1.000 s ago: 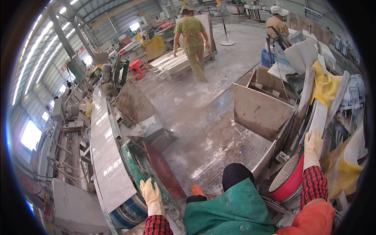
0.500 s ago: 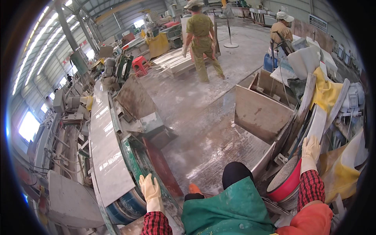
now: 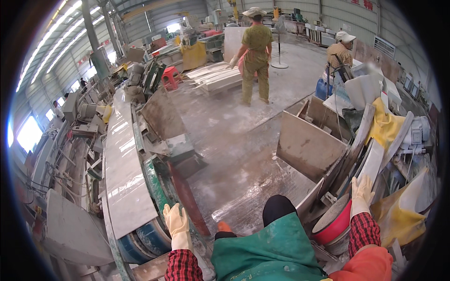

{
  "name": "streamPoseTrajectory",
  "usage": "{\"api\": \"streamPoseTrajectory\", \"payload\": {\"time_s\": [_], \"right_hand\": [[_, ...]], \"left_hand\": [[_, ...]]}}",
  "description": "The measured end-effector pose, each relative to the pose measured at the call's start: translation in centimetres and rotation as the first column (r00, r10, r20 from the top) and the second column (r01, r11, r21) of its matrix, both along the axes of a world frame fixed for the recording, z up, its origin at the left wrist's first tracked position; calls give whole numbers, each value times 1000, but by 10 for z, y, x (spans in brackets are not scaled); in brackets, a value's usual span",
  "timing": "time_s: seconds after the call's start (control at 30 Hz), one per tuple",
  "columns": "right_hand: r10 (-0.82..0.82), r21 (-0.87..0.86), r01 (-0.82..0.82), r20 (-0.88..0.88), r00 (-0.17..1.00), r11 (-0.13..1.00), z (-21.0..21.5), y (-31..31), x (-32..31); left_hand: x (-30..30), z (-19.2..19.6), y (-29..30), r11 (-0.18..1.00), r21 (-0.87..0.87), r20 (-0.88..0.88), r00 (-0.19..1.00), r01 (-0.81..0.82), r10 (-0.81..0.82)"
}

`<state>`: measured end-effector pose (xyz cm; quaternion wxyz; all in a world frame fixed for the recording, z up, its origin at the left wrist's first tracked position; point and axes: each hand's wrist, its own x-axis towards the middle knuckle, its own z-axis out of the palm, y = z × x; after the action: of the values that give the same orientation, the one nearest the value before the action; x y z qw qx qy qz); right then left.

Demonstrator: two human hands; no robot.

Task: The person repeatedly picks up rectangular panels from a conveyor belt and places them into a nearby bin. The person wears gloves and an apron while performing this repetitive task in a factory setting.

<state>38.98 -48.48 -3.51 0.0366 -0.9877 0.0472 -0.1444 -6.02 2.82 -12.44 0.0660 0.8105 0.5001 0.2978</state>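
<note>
My left hand point(image 3: 177, 226), in a pale rubber glove, rests with its fingers apart on the green machine edge point(image 3: 157, 185). Beside it are a blue roller point(image 3: 152, 238) and a long polished stone slab point(image 3: 124, 182) lying along the left machine. My right hand point(image 3: 362, 192), gloved the same way, lies with fingers spread against the pale strip point(image 3: 371, 161) on the right machine, just above a red-rimmed roller point(image 3: 333, 224). Neither hand appears to hold anything. A green apron point(image 3: 262, 248) covers my lap between the two machines.
Ahead, a co-worker point(image 3: 256, 56) stands beside a stack of pale strips point(image 3: 218, 80); another person point(image 3: 340, 51) is at the far right. Stone boards point(image 3: 309, 145) form a box on the wet floor. A red stool point(image 3: 170, 78) and yellow cloth point(image 3: 386, 124) also show.
My view has shifted slightly, so the surroundings sit differently in the picture. The standing co-worker has stepped and drawn the legs closer together. My hands stay at the same machines.
</note>
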Motion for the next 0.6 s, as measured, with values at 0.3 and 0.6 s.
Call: {"api": "streamPoseTrajectory", "payload": {"time_s": [0.3, 0.6], "right_hand": [[73, 24, -82, 275, 959, 996, -49, -13, 15], [-103, 190, 118, -84, 991, 975, -27, -15, 13]], "left_hand": [[1, 4, -3, 998, 63, 103, 994, 15, -21], [-3, 10, -1, 999, 41, 101, 994, 28, -32]]}}
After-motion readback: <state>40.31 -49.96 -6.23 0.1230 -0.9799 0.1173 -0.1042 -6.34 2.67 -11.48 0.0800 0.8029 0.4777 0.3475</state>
